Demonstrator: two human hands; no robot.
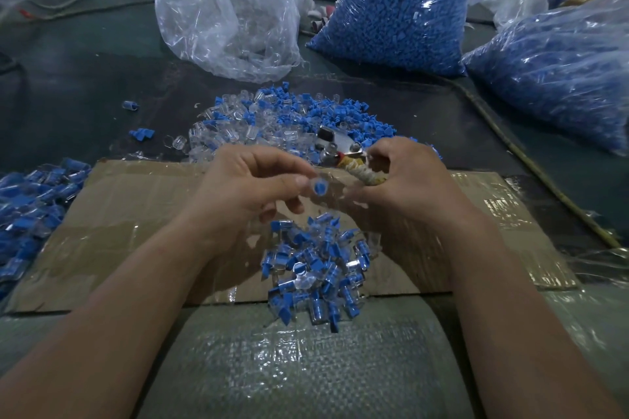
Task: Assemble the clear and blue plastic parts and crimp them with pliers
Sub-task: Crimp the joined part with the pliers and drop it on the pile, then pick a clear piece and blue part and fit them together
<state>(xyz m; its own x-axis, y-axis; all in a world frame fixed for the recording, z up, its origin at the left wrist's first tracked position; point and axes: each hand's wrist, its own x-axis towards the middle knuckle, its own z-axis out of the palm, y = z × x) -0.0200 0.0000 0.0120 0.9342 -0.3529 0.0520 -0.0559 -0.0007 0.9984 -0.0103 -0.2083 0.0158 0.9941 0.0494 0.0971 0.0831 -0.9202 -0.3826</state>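
Dark matting covers the bench, with a taped sheet of cardboard (136, 214) laid over it. At the far left edge lies a heap of joined pieces (30, 201). Above the cardboard the left hand (245, 187) pinches a clear cap with a blue plug (318, 185) between thumb and fingertips. Just beside it, the right hand (405, 180) has its fingers curled round the wrapped handle of the pliers (340, 153). The metal head of the pliers points away over a loose pile (272, 119) of clear and blue bits. A second heap (316, 269) lies below the hands.

If the plug sits crooked when the pliers close, the cap could crack or spring out of so light a pinch and get lost among the heaps.

Behind, a clear bag (228, 10) holds clear caps low down. A middle bag (394, 3) and a right bag (558, 78) are packed with blue plugs.
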